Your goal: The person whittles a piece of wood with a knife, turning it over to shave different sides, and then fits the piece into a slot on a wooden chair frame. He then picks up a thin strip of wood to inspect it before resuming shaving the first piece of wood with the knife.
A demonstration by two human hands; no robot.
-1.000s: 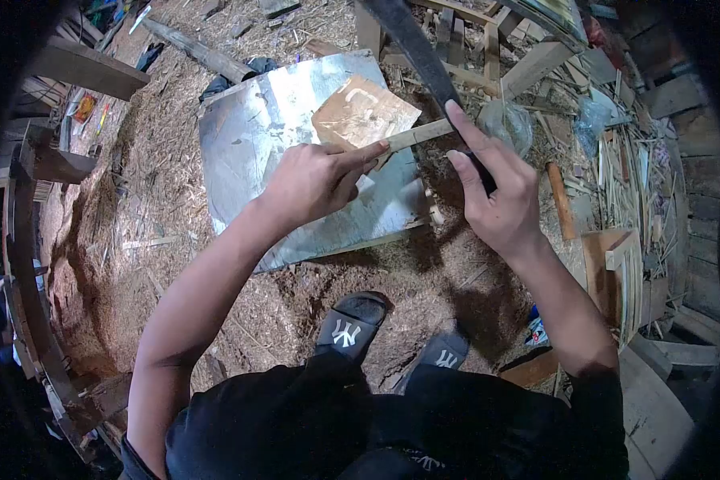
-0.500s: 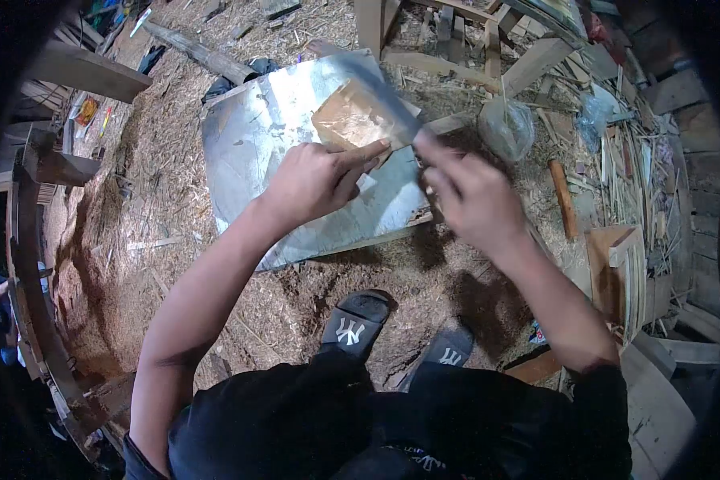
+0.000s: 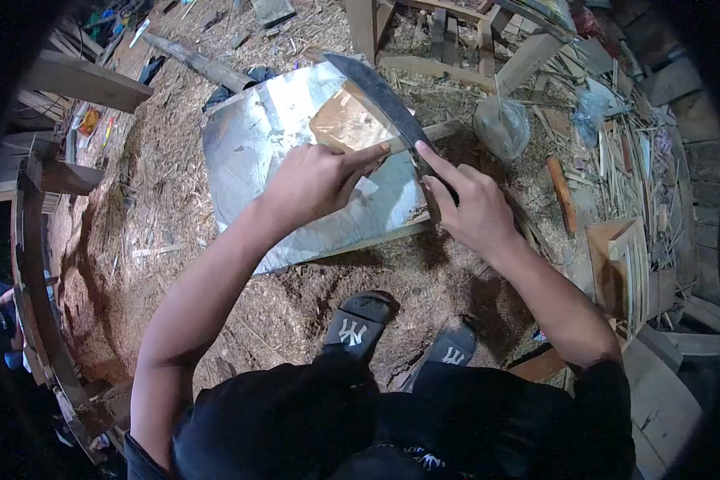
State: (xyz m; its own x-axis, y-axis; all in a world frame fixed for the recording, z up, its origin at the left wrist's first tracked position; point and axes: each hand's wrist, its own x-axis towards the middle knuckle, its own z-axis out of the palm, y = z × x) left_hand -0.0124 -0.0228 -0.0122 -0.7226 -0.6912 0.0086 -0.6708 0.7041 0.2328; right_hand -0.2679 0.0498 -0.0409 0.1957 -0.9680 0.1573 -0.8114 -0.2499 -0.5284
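Observation:
My right hand (image 3: 476, 210) is wrapped round the handle of a long dark curved blade (image 3: 380, 98), its index finger stretched along the blade's base. The blade slants up and left over the edge of a tan wooden block (image 3: 350, 120). That block lies on a pale, worn board (image 3: 244, 152) on the ground. My left hand (image 3: 312, 180) is at the block's near edge, index finger pointing right towards the blade, other fingers curled. Whatever those fingers pinch is mostly hidden. A thin wood stick (image 3: 442, 130) extends right from beneath the blade.
Sawdust and wood chips cover the ground. A clear plastic bag (image 3: 502, 128) and a brown wooden rod (image 3: 562, 194) lie to the right, beside piled wood strips. Long timbers (image 3: 200, 64) lie at the upper left. Sandalled feet (image 3: 358, 324) stand below the board.
The blade, blurred before, now shows sharply and lies slightly lower at its handle end. My right hand has shifted slightly down, with its index finger extended. My left hand has hardly moved.

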